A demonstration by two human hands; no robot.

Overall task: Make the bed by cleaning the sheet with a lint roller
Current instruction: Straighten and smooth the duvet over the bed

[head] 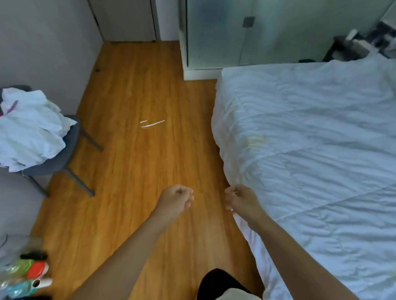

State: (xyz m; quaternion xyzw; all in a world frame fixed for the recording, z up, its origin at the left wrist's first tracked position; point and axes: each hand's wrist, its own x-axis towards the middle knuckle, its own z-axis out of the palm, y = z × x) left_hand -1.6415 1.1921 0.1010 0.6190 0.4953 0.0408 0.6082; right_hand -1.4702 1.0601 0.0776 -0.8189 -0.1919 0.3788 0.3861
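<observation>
the person stands on the wood floor point(133, 160) at the near left corner of the bed point(317, 143), both bare arms stretched forward and down. the left hand point(175, 200) hangs over the floor, well apart from the bed, its fingers curled in toward the palm with nothing in its grip. the right hand point(241, 200) is just at the bed's edge, fingers curled too; something thin and pale seems to sit between thumb and fingertips, but it is too small and blurred for me to tell whether the grip holds anything. the sheet point(307, 113) is white and rumpled, spread over the whole bed and draped down its side toward the floor, with a faint yellowish mark near the left edge. i cannot make out a lint roller for sure in either hand. out on the floor lie a few thin white strips point(152, 123). to the left, against the wall, a grey chair point(63, 153) carries a heap of white cloth point(27, 128). at the lower left corner there is a blurred clutter of bright things point(21, 276). beyond the bed stands a frosted glass door point(220, 26).
</observation>
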